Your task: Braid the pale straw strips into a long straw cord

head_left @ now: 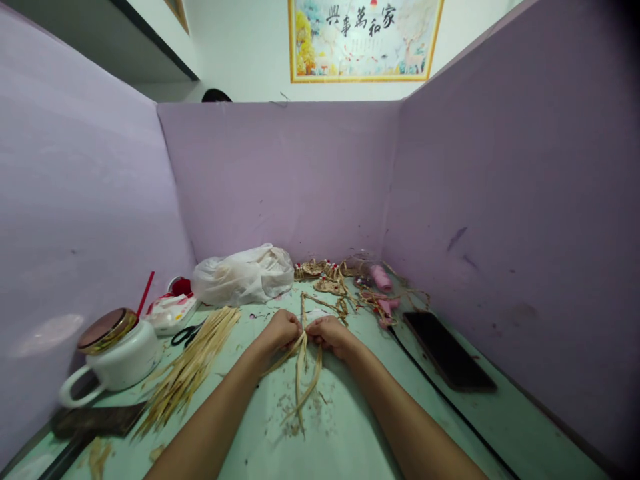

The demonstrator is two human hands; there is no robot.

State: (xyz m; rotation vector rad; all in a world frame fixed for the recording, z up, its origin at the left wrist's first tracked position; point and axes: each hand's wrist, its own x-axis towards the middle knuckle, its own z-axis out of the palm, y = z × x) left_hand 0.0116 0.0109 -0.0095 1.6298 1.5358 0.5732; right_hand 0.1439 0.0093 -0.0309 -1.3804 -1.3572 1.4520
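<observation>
Both hands meet at the middle of the table around a braid of straw strips. My left hand pinches strips on the left side, its fingers closed. Close beside it, my right hand is closed on strips at the same joint. Loose strip ends hang down toward me from between the hands, and a narrow braided cord runs away from them toward the back. Left of my left arm lies a bundle of loose straw strips. The fingertips partly hide the crossing of the strips.
A white mug with a lidded jar on top, black scissors and a dark-bladed tool lie left. A white plastic bag and woven straw pieces sit at the back. On the right are a pink glue gun, its black cable and a phone.
</observation>
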